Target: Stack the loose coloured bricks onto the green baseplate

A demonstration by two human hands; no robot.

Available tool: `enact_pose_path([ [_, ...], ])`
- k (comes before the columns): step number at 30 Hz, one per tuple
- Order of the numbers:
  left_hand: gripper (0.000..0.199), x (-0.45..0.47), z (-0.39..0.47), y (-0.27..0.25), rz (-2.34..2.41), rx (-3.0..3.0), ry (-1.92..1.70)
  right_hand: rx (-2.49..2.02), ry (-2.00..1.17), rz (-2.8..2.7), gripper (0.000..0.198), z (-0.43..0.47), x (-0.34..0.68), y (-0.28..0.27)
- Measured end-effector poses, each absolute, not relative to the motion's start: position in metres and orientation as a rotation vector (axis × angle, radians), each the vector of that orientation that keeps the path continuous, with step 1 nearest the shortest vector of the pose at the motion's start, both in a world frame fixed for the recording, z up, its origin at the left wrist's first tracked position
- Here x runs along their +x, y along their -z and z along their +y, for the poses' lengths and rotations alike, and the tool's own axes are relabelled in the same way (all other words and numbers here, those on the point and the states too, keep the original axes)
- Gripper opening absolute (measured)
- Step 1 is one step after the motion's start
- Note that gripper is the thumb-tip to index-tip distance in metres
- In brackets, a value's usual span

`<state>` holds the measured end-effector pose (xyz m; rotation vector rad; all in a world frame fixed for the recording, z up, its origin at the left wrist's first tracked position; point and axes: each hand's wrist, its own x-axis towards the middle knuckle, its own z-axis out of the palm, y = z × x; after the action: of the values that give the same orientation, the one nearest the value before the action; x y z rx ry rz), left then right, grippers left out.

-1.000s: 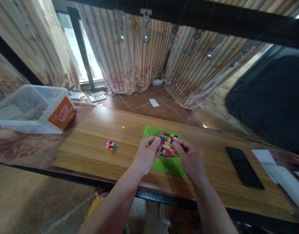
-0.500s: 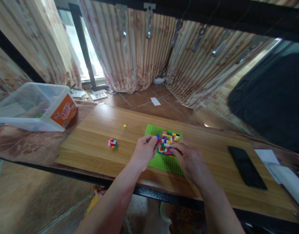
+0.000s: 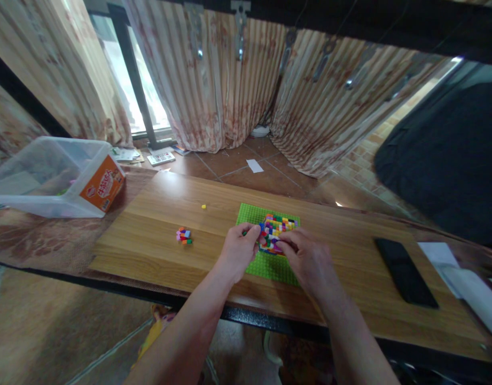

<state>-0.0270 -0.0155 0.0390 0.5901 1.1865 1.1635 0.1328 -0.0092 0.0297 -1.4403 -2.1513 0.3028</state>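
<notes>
A block of many-coloured toy bricks (image 3: 283, 224) stands on a green baseplate (image 3: 265, 267). At its left side my left hand (image 3: 240, 243) is closed, with a few small bricks, blue and red among them, between thumb and fingers. My right hand (image 3: 305, 254) pinches at the near right part of the block. A small purplish brick seems to be at its fingertips, partly hidden by them. Left of my hands lies a little heap of loose bricks (image 3: 184, 235), and a single yellow brick (image 3: 204, 206) lies behind it.
The wooden board (image 3: 149, 235) bears all this. A clear plastic bin (image 3: 49, 200) with an orange label is at far left. On the right lie a black phone (image 3: 406, 272) and white papers (image 3: 438, 259). A dark bar (image 3: 350, 32) crosses above.
My right fingertips have shifted slightly left along the near part of the brick block. My left hand stays almost in place, and the view has moved a little.
</notes>
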Motion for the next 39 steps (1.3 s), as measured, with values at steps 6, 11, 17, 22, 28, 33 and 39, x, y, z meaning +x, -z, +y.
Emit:
enact_pose_path([
  [6, 0.020, -0.026, -0.015, -0.039, 1.186, 0.597, -1.173, -1.450, -0.409, -2.032, 0.013, -0.011, 0.139, -0.037],
  [11, 0.019, -0.026, -0.014, -0.040, 1.182, 0.589, -1.179, -1.521, -0.408, -1.844, 0.021, -0.007, 0.145, -0.037],
  [17, 0.019, -0.027, -0.015, -0.039, 1.174, 0.589, -1.181, -1.466, -0.461, -1.810, 0.016, -0.004, 0.145, -0.022],
  [22, 0.020, -0.028, -0.015, -0.041, 1.172, 0.597, -1.182, -1.378, -0.466, -1.862, 0.008, -0.005, 0.145, -0.016],
  [28, 0.021, -0.027, -0.015, -0.043, 1.191, 0.598, -1.173, -1.363, -0.432, -1.862, 0.006, -0.008, 0.138, -0.014],
  [33, 0.021, -0.028, -0.015, -0.044, 1.200, 0.600, -1.171, -1.322, -0.446, -1.850, 0.006, -0.007, 0.134, -0.012],
  [39, 0.021, -0.030, -0.015, -0.043, 1.187, 0.598, -1.179, -1.342, -0.428, -1.864, 0.006, -0.005, 0.140, -0.010],
])
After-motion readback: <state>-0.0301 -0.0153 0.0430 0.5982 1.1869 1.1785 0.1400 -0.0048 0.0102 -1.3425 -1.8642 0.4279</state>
